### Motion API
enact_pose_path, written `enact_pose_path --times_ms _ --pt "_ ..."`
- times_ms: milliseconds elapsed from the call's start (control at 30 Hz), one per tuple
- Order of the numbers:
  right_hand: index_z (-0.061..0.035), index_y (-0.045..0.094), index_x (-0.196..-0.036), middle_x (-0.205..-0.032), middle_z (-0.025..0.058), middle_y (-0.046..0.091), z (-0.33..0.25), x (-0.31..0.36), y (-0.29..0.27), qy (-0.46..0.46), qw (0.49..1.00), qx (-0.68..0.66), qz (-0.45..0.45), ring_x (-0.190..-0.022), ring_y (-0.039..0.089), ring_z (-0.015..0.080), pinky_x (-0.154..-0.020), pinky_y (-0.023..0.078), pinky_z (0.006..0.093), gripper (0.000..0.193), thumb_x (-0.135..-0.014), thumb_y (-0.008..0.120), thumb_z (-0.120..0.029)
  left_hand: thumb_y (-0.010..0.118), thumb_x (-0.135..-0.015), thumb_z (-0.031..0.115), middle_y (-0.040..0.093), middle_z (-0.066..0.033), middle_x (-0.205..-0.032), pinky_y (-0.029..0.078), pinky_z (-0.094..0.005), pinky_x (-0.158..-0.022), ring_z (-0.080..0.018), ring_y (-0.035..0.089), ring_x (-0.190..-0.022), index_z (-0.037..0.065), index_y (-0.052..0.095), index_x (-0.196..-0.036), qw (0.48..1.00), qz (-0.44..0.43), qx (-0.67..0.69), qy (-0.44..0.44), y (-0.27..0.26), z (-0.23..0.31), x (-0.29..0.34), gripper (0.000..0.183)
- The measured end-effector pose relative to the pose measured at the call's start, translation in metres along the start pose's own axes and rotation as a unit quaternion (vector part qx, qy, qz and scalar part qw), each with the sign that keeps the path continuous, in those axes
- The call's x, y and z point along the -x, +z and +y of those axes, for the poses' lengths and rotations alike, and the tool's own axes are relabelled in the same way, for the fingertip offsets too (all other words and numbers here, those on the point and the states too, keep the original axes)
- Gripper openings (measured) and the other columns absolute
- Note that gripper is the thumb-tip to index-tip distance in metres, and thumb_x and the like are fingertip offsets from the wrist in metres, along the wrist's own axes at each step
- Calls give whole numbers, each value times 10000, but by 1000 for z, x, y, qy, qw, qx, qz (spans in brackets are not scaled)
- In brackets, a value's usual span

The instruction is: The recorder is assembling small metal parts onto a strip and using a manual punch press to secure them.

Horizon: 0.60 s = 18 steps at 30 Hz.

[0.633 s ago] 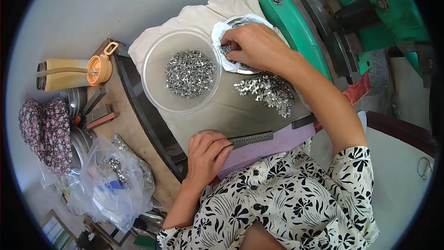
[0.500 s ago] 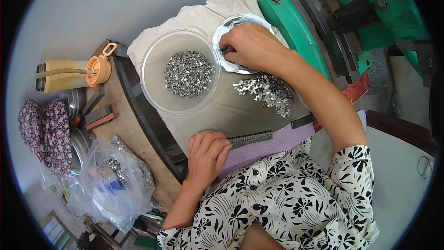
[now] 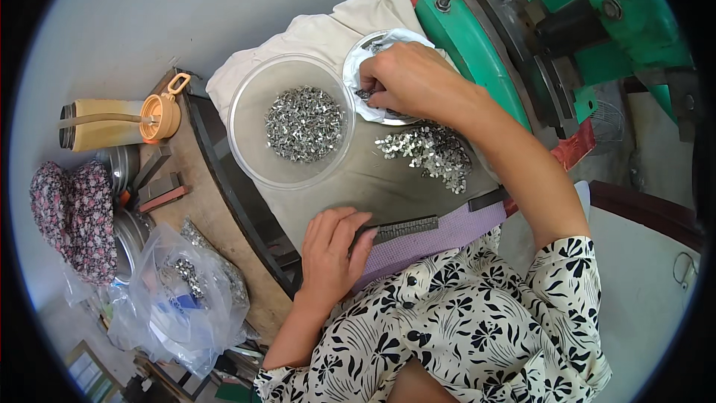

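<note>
Metal bits [image 3: 363,94] inside the bowl [image 3: 352,67] seemed mid-picking, wanting careful lifting next, right hand [image 3: 403,77] curled, left hand [image 3: 332,255] looser, pinches unclear.

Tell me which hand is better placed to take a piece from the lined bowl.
Likely the right hand: it is at the lined bowl, while the left hand is farther off, by the dark strip.

White-lined bowl [image 3: 368,110] pt hidden under R hand [image 3: 400,78].

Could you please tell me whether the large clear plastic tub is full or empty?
Neither: the tub is partly filled, with small metal pieces gathered in the middle and bare plastic around them.
</note>
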State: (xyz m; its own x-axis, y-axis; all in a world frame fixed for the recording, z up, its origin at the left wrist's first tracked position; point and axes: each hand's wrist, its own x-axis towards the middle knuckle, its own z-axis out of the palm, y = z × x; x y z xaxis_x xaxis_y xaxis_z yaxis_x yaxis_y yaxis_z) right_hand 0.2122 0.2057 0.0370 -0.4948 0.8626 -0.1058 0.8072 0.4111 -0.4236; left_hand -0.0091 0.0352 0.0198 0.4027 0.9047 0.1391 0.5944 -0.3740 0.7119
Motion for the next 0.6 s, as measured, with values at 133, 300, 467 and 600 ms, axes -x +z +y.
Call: enact_pose_path --times_ms 133,300,467,600 --pt "-17 736 -947 -843 149 732 8 2 5 -33 998 -49 9 -807 708 305 -741 544 398 204 -764 740 -109 754 -769 30 623 -130 -1002 498 -400 -752 -325 615 -874 26 655 -1033 999 31 31 8 2 1 -6 282" --pt "-16 744 -928 -849 163 727 8 -1 11 -31 998 -42 23 -813 703 324 -751 545 405 173 -778 722 -99 746 -768 11 625 -133 -991 503 -400 -741 -325 617 -863 21 656 -1026 998 33 45 22 7 5 -11 274" --pt "-12 738 -884 -812 179 715 4 -3 8 -34 999 -21 2 -778 692 346 -731 539 423 137 -779 693 -88 740 -768 -8 629 -133 -981 504 -398 -731 -320 619 -849 26 659 -1019 997 43 60 23 10 7 -19 267" --pt "-10 733 -869 -794 182 707 8 -3 14 -35 999 -5 14 -761 686 351 -716 532 432 129 -776 684 -85 728 -774 -31 637 -123 -954 505 -385 -705 -309 620 -821 24 658 -1012 994 61 78 37 11 11 -31 254"
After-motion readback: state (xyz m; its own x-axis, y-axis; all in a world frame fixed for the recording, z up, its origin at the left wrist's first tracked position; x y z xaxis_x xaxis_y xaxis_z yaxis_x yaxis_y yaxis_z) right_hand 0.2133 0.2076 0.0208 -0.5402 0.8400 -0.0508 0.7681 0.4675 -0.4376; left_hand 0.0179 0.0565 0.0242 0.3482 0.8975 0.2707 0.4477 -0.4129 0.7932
